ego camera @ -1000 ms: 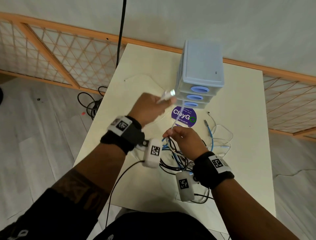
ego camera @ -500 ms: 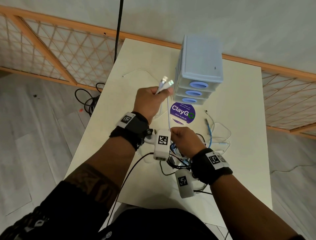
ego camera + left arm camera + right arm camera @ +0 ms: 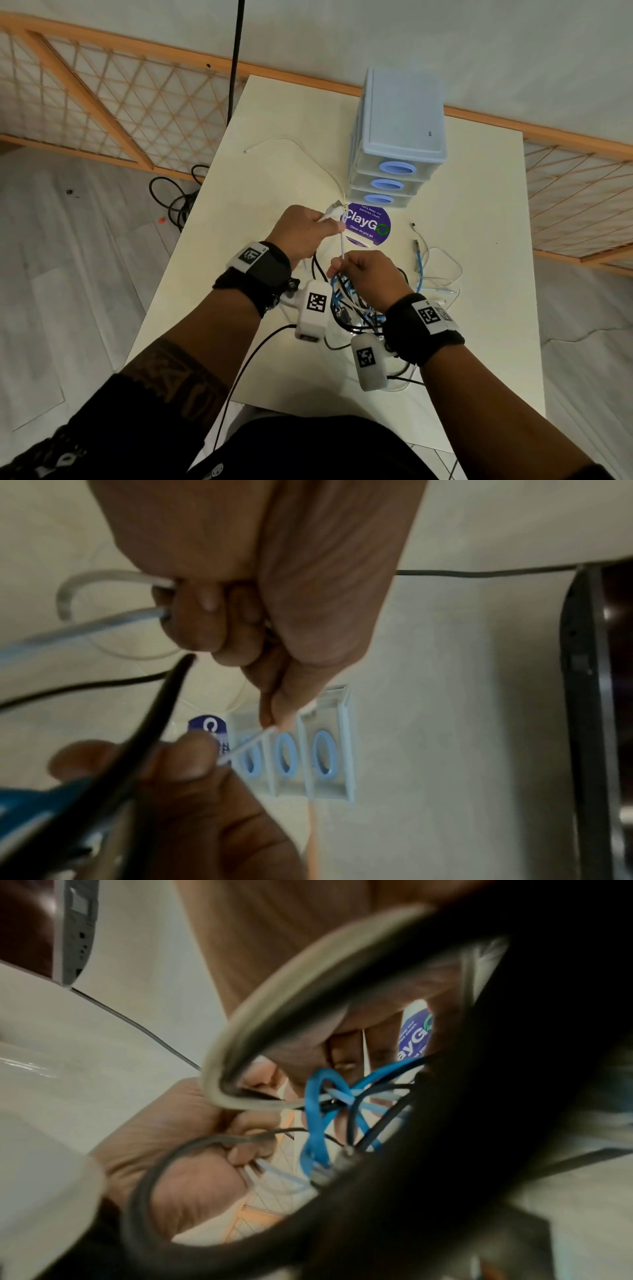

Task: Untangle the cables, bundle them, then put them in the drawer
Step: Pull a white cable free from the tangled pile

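Lowered white cable (image 3: 342, 244), thin, taut

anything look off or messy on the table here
Yes: black, blue and white cables lie knotted under the right hand, unbundled. All three drawers look closed. Nothing looks spilled or broken.

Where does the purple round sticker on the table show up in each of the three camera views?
Head: the purple sticker lies centre frame on the table, just in front of the drawer unit.
Left wrist: only a sliver, lower middle, left of the drawers.
Right wrist: a narrow strip, right of centre, behind the cables.
Shared landmark: the thin white cable stretched between both hands.
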{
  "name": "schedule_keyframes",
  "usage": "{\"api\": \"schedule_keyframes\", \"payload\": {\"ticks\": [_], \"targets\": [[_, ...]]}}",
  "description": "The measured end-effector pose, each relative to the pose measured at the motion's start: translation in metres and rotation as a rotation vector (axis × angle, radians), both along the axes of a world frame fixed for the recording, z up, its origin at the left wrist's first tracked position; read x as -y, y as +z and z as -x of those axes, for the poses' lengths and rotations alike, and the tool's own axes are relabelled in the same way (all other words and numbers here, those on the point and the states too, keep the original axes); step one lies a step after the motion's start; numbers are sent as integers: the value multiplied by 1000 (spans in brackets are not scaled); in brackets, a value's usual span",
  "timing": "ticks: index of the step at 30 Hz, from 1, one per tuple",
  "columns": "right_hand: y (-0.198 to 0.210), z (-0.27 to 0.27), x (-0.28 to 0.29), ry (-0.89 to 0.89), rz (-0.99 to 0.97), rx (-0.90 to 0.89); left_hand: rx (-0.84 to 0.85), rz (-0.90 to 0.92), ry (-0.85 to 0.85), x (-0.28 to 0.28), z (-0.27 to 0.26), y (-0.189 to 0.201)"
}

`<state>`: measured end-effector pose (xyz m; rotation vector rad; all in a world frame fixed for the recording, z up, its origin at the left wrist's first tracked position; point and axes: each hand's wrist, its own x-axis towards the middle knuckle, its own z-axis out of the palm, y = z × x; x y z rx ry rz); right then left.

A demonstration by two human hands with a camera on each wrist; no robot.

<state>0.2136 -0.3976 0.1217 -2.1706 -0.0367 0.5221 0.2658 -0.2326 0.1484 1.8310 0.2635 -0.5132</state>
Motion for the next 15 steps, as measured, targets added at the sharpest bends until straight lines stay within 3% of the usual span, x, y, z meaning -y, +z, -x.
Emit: {"api": "schedule_keyframes", "payload": {"ticks": [10, 13, 15], "targets": [[0, 9, 0, 60, 38, -61, 143, 311, 306, -7, -39, 46], [1, 6, 4, 73, 71, -44, 100, 242, 258, -8, -37, 39], [0, 3, 4, 42, 74, -20, 3, 165, 125, -10, -26, 28]]}}
